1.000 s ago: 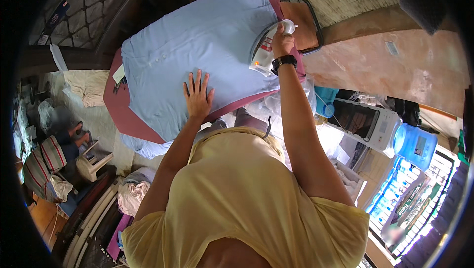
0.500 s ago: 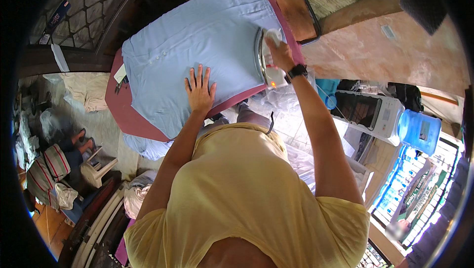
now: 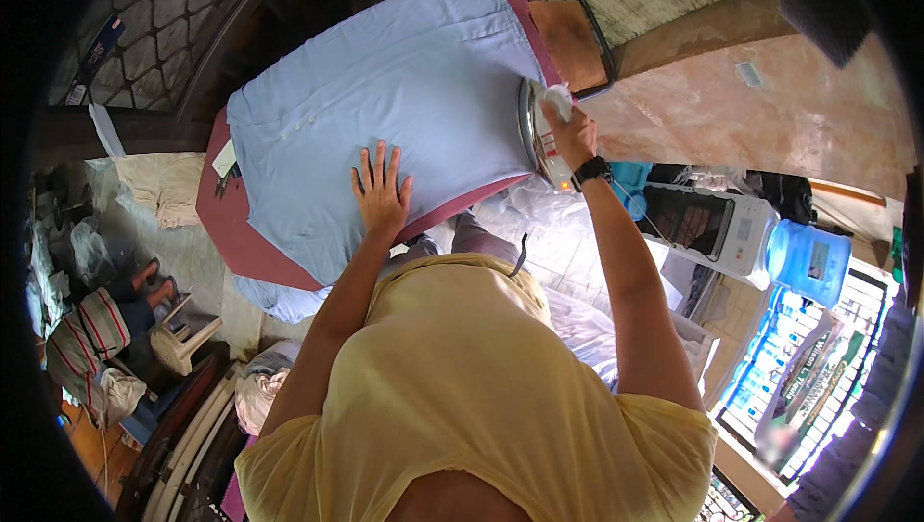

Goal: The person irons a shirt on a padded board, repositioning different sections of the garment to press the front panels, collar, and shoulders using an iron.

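Observation:
A light blue buttoned garment (image 3: 423,70) lies spread over a maroon-covered board (image 3: 279,260), with small buttons along its left part. My left hand (image 3: 383,194) rests flat on the cloth near the board's close edge, fingers spread. At the right side, my right hand (image 3: 572,135) is wrapped round the white handle of a clothes iron (image 3: 551,162). The iron's shiny metal rim touches the garment's right edge, and a small orange light glows on its body. A cord runs off behind my right wrist.
Scissors (image 3: 224,183) lie on the board's left end. A brown chair (image 3: 570,41) stands beyond its right end. Rightward are a white oven-like appliance (image 3: 751,238) and a blue water jug (image 3: 813,260). Another person's legs (image 3: 144,291) and a small stool (image 3: 185,341) show at left.
My right hand and the iron have moved to the right and a little nearer, toward the garment's edge. My left hand stays flat on about the same part of the cloth.

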The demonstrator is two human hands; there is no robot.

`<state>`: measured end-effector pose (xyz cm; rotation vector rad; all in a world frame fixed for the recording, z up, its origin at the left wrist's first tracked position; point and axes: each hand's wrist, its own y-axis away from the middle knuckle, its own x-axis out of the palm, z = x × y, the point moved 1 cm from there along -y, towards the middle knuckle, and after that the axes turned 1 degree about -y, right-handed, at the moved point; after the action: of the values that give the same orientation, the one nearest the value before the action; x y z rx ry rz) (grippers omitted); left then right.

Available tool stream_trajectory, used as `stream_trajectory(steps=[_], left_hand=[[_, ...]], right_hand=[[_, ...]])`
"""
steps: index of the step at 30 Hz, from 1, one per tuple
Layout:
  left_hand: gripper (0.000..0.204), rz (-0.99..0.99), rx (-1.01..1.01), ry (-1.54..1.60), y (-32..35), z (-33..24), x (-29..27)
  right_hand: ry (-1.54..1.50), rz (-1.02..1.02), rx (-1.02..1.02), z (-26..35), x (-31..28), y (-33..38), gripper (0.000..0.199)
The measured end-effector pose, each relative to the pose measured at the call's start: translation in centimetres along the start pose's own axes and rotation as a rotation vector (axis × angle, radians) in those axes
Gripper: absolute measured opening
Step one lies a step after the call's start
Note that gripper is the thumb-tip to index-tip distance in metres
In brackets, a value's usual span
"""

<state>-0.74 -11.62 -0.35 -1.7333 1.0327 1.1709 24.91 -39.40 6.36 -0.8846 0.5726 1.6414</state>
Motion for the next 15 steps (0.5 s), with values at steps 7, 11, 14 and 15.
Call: stream_trajectory(steps=[7,11,14,15], left_hand=[[0.06,0.007,0.0,-0.045,-0.1,-0.4,-0.1],[0.059,0.03,0.004,-0.071,-0.6,0.0,0.4],[0.055,0.011,-0.024,-0.033,0.0,0.2,0.0],[0.052,-0.016,-0.033,0.099,0.2,0.7,-0.2]], right_hand=[[-0.033,-0.073,0.055,0.6,1.6,-6.4,0.064],[0.107,0.018,-0.387,-1.1,1.6,-7.7,0.06],[0.186,0.468,-0.313,0.7,-0.8,-7.8,0.069],[0.159,0.546,-0.351,1.3,-1.0,-7.9,0.07]])
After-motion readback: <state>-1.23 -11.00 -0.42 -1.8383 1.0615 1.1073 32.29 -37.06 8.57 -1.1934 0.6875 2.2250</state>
